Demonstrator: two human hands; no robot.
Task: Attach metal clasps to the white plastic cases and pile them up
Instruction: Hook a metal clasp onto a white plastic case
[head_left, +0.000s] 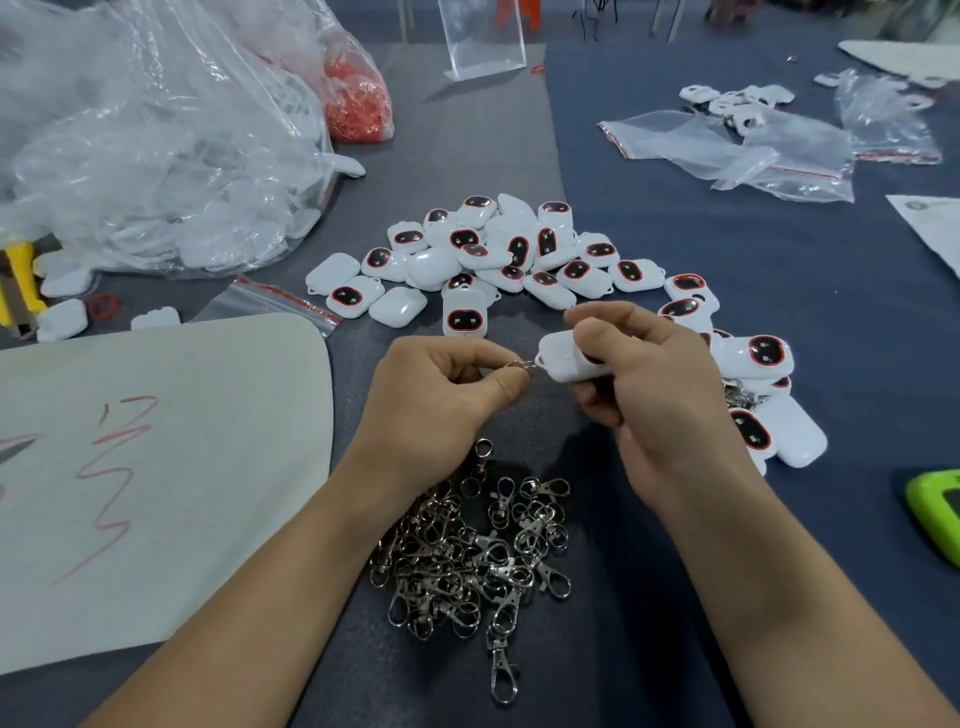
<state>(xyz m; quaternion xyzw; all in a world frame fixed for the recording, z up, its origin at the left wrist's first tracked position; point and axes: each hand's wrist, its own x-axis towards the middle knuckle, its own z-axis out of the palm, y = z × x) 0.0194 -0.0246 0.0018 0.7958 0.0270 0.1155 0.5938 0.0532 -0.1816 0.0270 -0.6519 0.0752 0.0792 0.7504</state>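
My left hand (441, 400) pinches a small metal clasp (522, 365) between thumb and fingers. The clasp's tip meets the end loop of a white plastic case (563, 358), which my right hand (649, 384) grips from above. A heap of loose metal clasps (478, 551) lies on the table below my hands. Beyond my hands lies a spread of white cases with dark, red-rimmed ovals (498, 249). A smaller pile of such cases (758, 395) sits right of my right hand, with some clasps showing among them.
A large clear plastic bag of white parts (156, 156) fills the far left, with a bag of red rings (358, 104) behind it. A pale sheet with red marks (156, 467) lies at left. Clear zip bags (727, 150) lie far right; a green object (935, 514) is at the right edge.
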